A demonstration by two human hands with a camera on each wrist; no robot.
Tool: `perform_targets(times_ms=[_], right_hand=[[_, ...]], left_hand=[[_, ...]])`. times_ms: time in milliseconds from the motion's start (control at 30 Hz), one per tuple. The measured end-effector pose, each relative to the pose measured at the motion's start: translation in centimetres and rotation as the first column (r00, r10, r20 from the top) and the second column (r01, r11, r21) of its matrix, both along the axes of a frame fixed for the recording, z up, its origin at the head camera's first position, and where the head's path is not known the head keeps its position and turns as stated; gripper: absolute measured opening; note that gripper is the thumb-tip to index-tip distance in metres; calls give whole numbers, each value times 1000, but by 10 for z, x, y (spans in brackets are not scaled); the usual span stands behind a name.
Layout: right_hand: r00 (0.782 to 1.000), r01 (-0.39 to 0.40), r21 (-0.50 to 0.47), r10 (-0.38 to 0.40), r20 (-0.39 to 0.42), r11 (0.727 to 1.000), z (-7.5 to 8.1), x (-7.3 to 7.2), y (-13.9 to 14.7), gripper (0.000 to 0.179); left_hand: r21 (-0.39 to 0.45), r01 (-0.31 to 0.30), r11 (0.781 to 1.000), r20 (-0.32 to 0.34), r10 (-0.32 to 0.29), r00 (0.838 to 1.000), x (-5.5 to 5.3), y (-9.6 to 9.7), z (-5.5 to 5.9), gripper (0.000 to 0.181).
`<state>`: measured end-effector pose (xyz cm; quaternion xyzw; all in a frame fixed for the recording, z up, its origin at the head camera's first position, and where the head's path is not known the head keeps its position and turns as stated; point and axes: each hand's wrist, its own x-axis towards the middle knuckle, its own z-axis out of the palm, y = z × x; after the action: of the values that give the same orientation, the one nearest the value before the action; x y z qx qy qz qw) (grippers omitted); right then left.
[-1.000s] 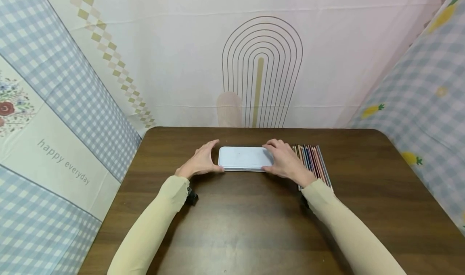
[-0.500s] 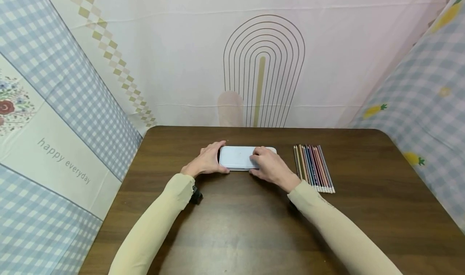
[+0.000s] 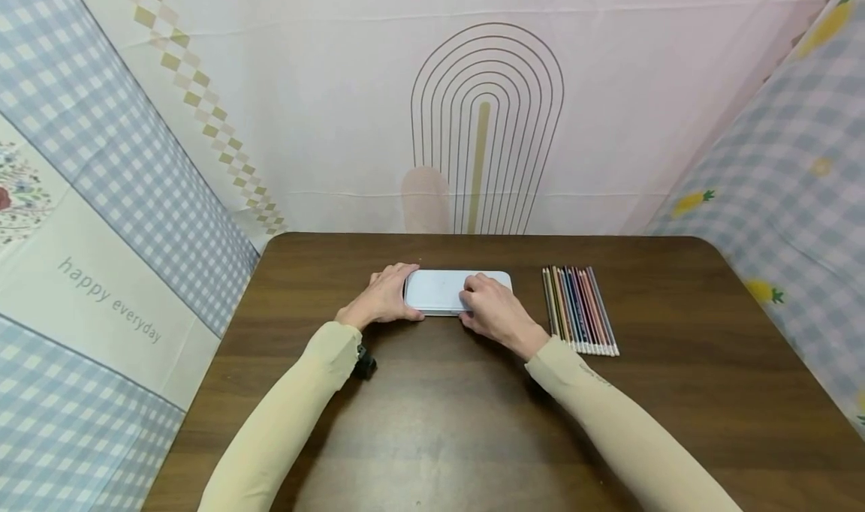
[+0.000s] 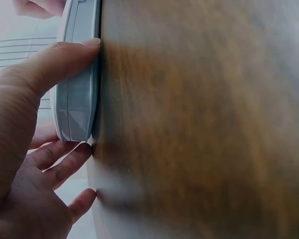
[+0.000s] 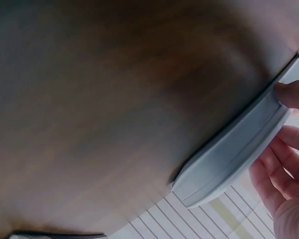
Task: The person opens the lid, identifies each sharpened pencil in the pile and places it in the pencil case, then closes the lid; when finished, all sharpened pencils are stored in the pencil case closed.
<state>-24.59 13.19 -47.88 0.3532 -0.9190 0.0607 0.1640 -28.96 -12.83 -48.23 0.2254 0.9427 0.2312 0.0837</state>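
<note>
A flat pale-blue pencil case (image 3: 435,290) with rounded corners lies on the table, its lid down. My left hand (image 3: 387,296) grips its left end. In the left wrist view the thumb presses the front side of the pencil case (image 4: 78,107), and the fingers reach round the end. My right hand (image 3: 500,311) is over the right half. Seen from the right wrist, its thumb is on the front side of the pencil case (image 5: 229,144) near the lid seam, while the other fingers bend over the lid.
Several pencils (image 3: 577,309) lie side by side in a row right of the pencil case. They rest on the dark wooden table (image 3: 432,429). A patterned cloth (image 3: 338,121) hangs behind the table's back edge, with checked cloths at both sides.
My right hand has moved left from the pencil case's right end to its front middle, uncovering the pencils. My left hand has closed in on the left end.
</note>
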Motion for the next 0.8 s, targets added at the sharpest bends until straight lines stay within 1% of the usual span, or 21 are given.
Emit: perform_targets(times_ms=[233, 467, 567, 800], right_hand=[[998, -9, 38, 12, -58, 999, -2, 0, -3, 16], [992, -25, 100, 37, -117, 995, 0, -2, -10, 10], [992, -23, 125, 38, -123, 992, 0, -2, -12, 10], [994, -10, 166, 29, -110, 986, 3, 0, -12, 11]], left_hand=[[2, -3, 1000, 5, 3, 1000, -2, 0, -1, 99], [11, -11, 1000, -15, 11, 1000, -6, -2, -1, 96], [13, -10, 1000, -10, 10, 1000, -7, -2, -2, 95], [31, -16, 999, -14, 16, 1000, -9, 0, -3, 94]])
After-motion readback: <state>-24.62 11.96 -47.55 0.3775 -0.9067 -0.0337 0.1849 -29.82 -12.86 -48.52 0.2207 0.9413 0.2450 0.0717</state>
